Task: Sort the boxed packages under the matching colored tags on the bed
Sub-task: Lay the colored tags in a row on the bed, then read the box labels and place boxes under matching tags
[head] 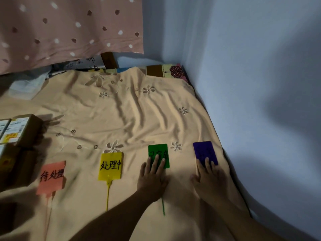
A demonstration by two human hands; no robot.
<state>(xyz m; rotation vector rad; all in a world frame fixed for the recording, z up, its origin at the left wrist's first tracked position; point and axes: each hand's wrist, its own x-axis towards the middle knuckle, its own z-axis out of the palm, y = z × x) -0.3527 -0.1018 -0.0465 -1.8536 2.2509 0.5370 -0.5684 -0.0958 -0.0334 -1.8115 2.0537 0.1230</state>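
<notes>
Both hands flat on tags at the near edge of the bed.
The left hand rests straight-fingered on the green tag; right of it, the right hand lies likewise on the purple tag. Left of the green tag lie a yellow tag and a pink tag, both handwritten. Brown labelled boxes stack far left, beyond the pink tag. The peach flower-embroidered sheet is wrinkled; farther back, a dotted curtain and a blue wall.

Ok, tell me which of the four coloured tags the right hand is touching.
The purple tag, the rightmost of the row nearest the wall. The right hand lies flat on its lower edge; the left hand covers the green tag beside it.
</notes>
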